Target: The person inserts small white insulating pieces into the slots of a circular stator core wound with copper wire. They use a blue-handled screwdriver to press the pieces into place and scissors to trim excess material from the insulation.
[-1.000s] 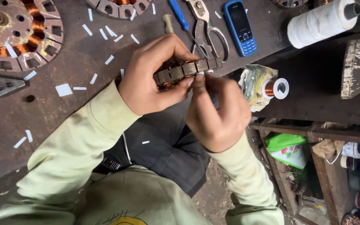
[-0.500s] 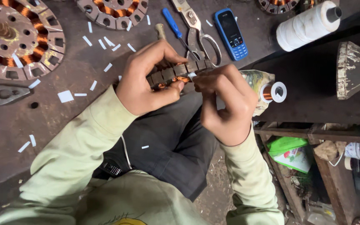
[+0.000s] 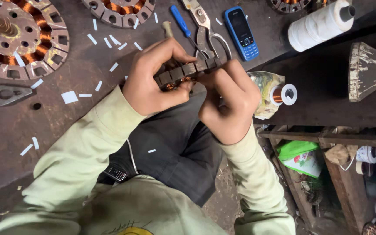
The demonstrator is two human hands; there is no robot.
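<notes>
A round metal stator [image 3: 187, 71] with copper winding is seen edge-on, held over my lap at the bench edge. My left hand [image 3: 153, 82] grips its left part, fingers curled over the top and thumb underneath. My right hand [image 3: 229, 102] closes on its right part, with the fingertips pressed at the slots. Both sleeves are pale green.
On the dark bench [image 3: 75, 117] lie two more wound stators [image 3: 18, 39] [image 3: 118, 9], a blue screwdriver [image 3: 181, 21], metal snips [image 3: 207, 30], a blue mobile phone [image 3: 241, 32], several white paper strips [image 3: 69, 96]. A white thread cone [image 3: 318, 24] and a copper wire spool [image 3: 283, 94] sit at right, above a cluttered shelf [image 3: 327, 139].
The view shifted slightly down and left. My right hand moved up closer to the stator's right end; both hands kept their grip on it.
</notes>
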